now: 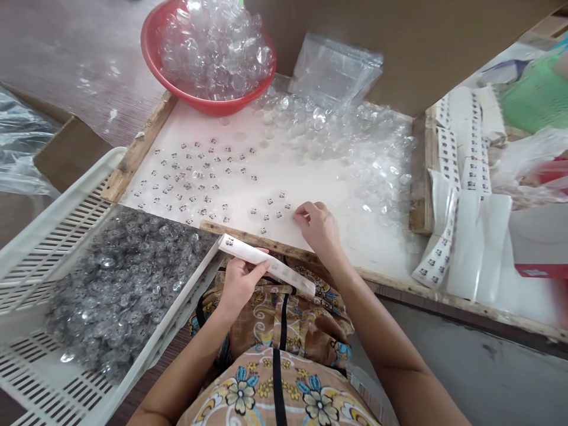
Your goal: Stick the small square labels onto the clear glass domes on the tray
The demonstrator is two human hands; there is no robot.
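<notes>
My left hand [243, 280] pinches a white strip of stickers [275, 266] between thumb and fingers, above my lap and in front of the tray's near edge. A small dark printed figure shows at the strip's left end. Over the white tray [306, 183], my right hand [320, 227] has its thumb and index finger pressed together; what lies between them is too small to make out. Just left of those fingertips lie several clear discs with printed figures [270, 202]. More printed discs [195, 175] spread across the tray's left part. Plain clear discs [377, 165] cover its right and back.
A red basin [208, 106] heaped with clear discs stands at the back left. The white plastic crate [137, 361] at left holds many printed pieces [128, 284]. Bundled sticker strips [448, 160] lie right of the wooden divider [422, 177]. A clear plastic bag [335, 68] leans against the cardboard [399, 47].
</notes>
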